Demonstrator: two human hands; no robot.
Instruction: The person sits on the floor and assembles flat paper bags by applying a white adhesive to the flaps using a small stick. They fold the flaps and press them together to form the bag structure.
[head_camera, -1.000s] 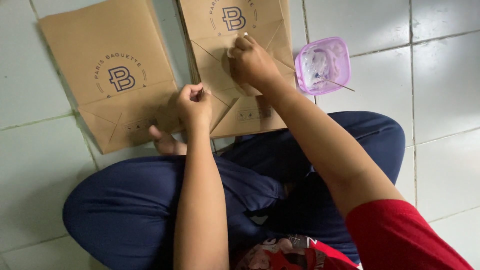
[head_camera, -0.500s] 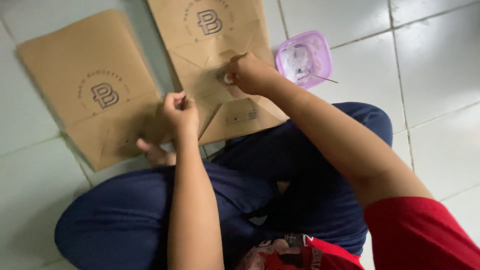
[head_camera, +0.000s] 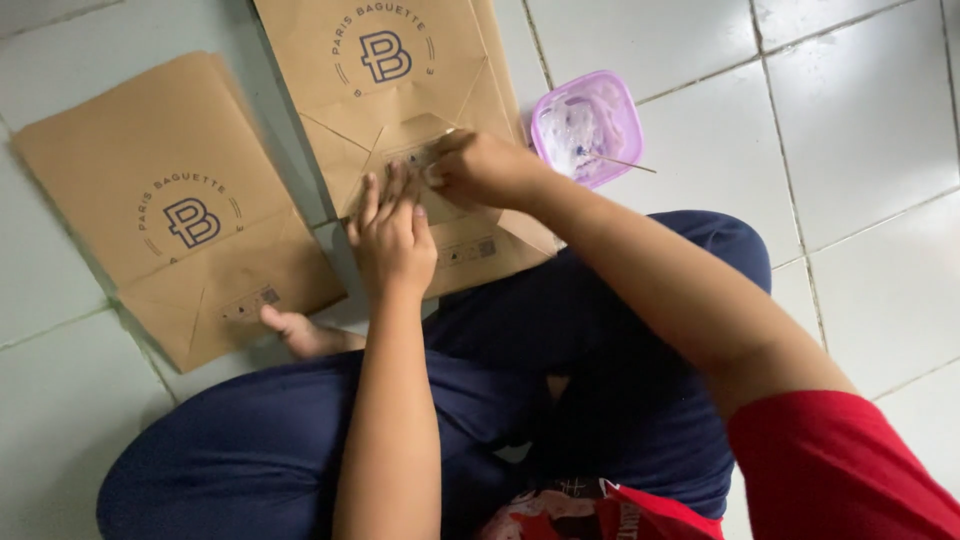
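Two flat brown paper bags lie on the tiled floor. My left hand (head_camera: 392, 232) rests flat, fingers spread, on the folded bottom of the nearer right-hand bag (head_camera: 400, 110). Beside it my right hand (head_camera: 482, 168) is curled, its fingertips pressing a flap on the same bag's bottom fold. The other bag (head_camera: 170, 210) lies to the left, untouched.
A small purple plastic tub (head_camera: 588, 124) with white paste and a thin stick across it sits just right of the bag. My crossed legs in dark blue trousers (head_camera: 300, 440) and a bare foot (head_camera: 300, 335) fill the lower view. White floor tiles (head_camera: 850, 120) surround everything.
My left hand went from a closed fist near the left bag to lying flat on the right-hand bag's bottom fold. My right hand stayed on that fold.
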